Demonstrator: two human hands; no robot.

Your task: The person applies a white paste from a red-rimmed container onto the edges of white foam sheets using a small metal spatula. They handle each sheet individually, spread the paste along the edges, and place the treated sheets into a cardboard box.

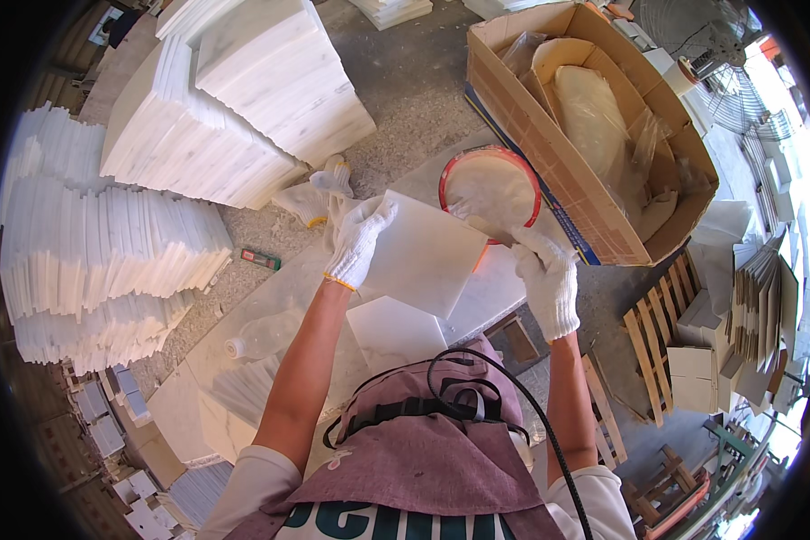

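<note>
One white tile (418, 256), left edge gripped by the gloved left hand (360, 236), above a pale bench (502, 290); gloved right hand (546, 279) closed on a thin flat tool (490, 229) near the tile's right corner, beside a red-rimmed bucket (490, 151).

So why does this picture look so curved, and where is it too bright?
Head view: fisheye bending, strongest toward the black rim; glare whitens the far right, beyond the long brown cardboard box; the square white tile in the white-gloved left hand shows no harsh glare.
</note>
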